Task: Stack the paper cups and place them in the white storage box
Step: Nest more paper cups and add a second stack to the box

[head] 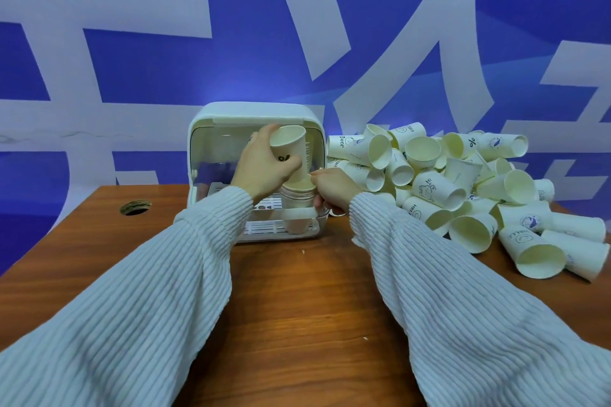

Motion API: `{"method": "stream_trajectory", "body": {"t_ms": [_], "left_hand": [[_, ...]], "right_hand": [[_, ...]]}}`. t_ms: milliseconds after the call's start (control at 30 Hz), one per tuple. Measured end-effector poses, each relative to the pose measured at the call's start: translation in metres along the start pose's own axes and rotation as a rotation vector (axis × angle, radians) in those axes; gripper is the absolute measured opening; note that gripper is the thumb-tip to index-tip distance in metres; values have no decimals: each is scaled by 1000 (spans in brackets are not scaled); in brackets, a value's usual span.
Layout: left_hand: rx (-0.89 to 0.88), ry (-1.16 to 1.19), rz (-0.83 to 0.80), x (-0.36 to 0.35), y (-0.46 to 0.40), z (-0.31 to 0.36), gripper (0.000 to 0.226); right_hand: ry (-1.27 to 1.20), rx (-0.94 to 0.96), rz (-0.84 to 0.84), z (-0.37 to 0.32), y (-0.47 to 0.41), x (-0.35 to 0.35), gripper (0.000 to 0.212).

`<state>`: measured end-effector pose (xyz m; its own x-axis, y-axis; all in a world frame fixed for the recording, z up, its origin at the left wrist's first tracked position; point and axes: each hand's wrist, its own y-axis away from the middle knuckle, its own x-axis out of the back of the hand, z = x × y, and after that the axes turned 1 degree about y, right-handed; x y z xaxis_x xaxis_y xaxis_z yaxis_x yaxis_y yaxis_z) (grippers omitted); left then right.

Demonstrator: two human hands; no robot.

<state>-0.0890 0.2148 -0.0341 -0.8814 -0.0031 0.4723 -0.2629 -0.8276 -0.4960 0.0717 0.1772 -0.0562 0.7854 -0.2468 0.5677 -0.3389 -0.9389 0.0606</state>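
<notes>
Left hand (pixel 263 163): fingers curled round a cup (pixel 288 145), mouth tilted toward the camera, held above the stack.
Right hand (pixel 334 187): grips the stack (pixel 297 195) at its rims.
Stack: upright inside the open box (pixel 211 116).
Box: on the table (pixel 291 291).
Pile (pixel 463 188): loose cups, right of box.

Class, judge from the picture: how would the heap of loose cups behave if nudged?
The heap probably slides and spills easily: cups lie loosely piled on their sides. Being tapered paper, they would likely roll in curves and dent if squeezed.
</notes>
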Motion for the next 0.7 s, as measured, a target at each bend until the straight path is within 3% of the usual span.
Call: {"method": "stream_trajectory", "body": {"t_ms": [200, 367, 700], "left_hand": [[8, -165, -232, -12, 3, -10, 78], [38, -285, -405, -23, 12, -18, 65], [29, -494, -451, -30, 10, -19, 58]], "right_hand": [[-42, 13, -15, -1, 4, 3, 39], [-60, 47, -67, 8, 11, 7, 33], [-104, 98, 17, 17, 24, -1, 34]]}}
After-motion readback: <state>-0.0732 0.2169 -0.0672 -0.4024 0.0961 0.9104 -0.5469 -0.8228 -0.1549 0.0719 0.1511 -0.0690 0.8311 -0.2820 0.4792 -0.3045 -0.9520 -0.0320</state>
